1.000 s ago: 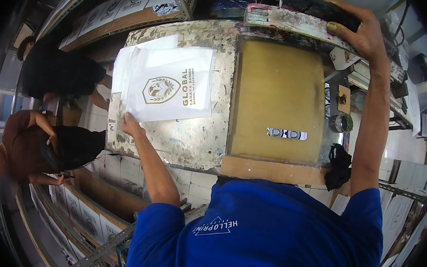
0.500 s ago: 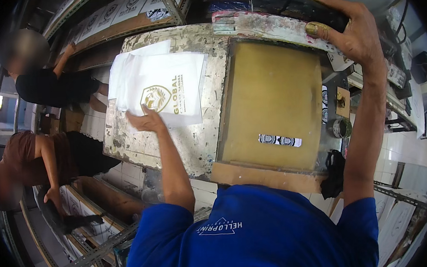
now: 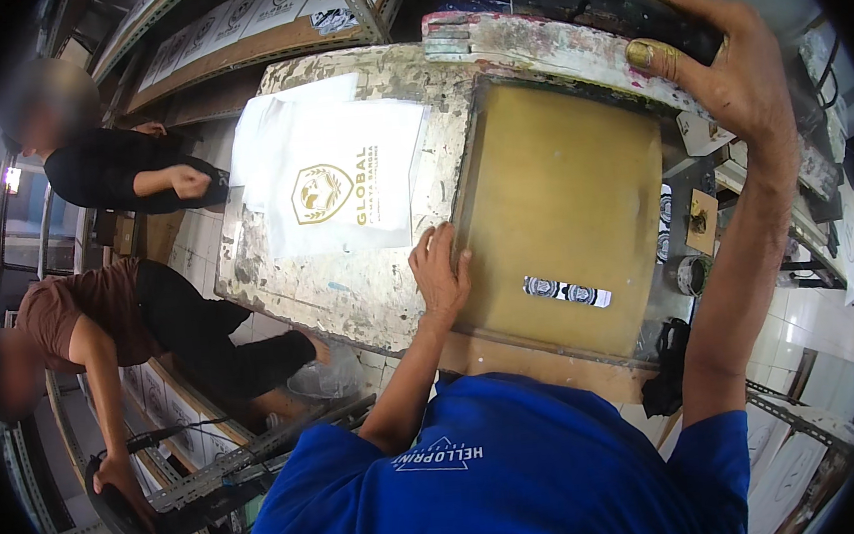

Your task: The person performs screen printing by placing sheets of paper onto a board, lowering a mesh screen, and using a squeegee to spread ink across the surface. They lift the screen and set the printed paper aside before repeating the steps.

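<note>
A printing screen with a yellow-brown mesh (image 3: 562, 196) lies in front of me on a paint-spattered table (image 3: 348, 288). My left hand (image 3: 440, 276) is at the screen's left edge, its fingers stretched out and apart, holding nothing. At the far right, my right hand (image 3: 733, 77) is closed round the end of a long dark squeegee (image 3: 608, 12), which leans behind the screen's stained far bar (image 3: 540, 47). Gold ink marks the right thumb. Left of the screen are white sheets, the top sheet (image 3: 387, 135) bearing a gold crest and lettering.
A small black-and-white printed strip (image 3: 566, 291) lies on the mesh. Right of the screen stand an ink tin (image 3: 691, 274) and a black cloth (image 3: 667, 363). Two people work at the left, by racks (image 3: 366, 6) with printed sheets.
My left hand has left the printed sheet and moved right to the screen's edge. My right hand keeps its grip on the squeegee. At the left, both people have shifted their arms.
</note>
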Available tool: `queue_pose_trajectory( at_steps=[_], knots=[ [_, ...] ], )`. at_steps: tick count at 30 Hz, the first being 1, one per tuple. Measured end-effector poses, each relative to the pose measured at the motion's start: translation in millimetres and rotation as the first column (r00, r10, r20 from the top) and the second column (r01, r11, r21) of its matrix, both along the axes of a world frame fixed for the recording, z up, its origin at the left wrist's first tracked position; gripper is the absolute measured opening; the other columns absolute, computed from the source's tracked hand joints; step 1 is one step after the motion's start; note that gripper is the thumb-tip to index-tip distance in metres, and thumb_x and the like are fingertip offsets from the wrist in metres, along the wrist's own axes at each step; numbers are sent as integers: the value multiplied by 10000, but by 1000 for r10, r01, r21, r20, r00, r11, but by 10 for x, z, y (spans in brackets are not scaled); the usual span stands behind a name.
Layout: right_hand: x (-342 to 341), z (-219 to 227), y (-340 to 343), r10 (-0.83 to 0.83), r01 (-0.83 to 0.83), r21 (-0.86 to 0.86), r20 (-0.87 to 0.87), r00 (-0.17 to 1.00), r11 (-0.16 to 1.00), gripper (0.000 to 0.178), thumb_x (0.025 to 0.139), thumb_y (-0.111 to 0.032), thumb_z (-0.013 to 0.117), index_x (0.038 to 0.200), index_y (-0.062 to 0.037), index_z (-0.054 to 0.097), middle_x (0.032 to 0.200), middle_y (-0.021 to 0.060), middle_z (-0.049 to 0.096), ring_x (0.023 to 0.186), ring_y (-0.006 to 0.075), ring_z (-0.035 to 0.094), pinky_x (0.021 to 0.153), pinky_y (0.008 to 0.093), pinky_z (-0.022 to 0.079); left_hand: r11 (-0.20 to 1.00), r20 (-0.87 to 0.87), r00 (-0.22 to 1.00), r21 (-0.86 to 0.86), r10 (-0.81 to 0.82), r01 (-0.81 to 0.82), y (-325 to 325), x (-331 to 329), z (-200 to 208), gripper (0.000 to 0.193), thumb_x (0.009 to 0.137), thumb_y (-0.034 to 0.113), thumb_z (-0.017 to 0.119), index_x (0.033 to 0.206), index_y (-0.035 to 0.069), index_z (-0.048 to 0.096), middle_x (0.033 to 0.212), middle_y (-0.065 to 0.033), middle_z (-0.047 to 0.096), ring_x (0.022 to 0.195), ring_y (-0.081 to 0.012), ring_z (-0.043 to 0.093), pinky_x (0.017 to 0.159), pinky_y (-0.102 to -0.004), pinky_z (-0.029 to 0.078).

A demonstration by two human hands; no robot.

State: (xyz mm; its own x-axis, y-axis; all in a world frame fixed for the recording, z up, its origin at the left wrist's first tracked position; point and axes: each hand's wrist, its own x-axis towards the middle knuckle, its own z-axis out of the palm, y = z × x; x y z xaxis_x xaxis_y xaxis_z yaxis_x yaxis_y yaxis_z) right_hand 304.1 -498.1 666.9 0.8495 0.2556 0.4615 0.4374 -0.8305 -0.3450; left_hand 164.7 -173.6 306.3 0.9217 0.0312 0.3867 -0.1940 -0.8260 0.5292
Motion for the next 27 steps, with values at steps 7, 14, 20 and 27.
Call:
queue_pose_trajectory(
  at_steps=[7, 14, 20, 27],
  knots=[
    [4, -13, -29, -40, 47, -82, 85, 996, 996, 663, 713, -353, 902, 1285, -73, 715, 1105, 165, 770, 1030, 237, 721, 946, 364, 529, 1000, -6, 1000, -3, -8, 8, 65, 275, 16, 404, 936, 199, 680, 1308, 48, 632, 1336, -131, 652, 1307, -359, 514, 1091, -494, 340],
    [14, 6, -4, 8, -8, -6, 32, 999, 1000, 642, 713, -279, 905, 1288, -68, 710, 1111, 164, 769, 1033, 231, 721, 940, 358, 529, 991, 123, 986, 47, 117, -123, 284, 966, 164, 399, 950, 215, 692, 1315, 62, 647, 1308, -133, 671, 1294, -341, 550, 1065, -485, 370],
    [28, 3, 3, -11, 11, 14, -20, 1000, 1000, 624, 734, -240, 885, 1305, -73, 700, 1119, 151, 770, 1041, 216, 715, 944, 355, 527, 991, 143, 981, 4, 135, -137, 266, 1075, 154, 384, 939, 203, 706, 1296, 70, 667, 1286, -122, 688, 1285, -321, 570, 1066, -472, 373],
    [57, 43, -8, 34, -33, 25, -49, 998, 999, 602, 753, -244, 870, 1310, -90, 702, 1127, 145, 769, 1048, 216, 711, 952, 353, 524, 968, 57, 968, 42, 245, -247, 470, 1060, 17, 370, 944, 162, 683, 1290, 34, 655, 1310, -144, 678, 1298, -365, 557, 1064, -502, 369]
  ],
)
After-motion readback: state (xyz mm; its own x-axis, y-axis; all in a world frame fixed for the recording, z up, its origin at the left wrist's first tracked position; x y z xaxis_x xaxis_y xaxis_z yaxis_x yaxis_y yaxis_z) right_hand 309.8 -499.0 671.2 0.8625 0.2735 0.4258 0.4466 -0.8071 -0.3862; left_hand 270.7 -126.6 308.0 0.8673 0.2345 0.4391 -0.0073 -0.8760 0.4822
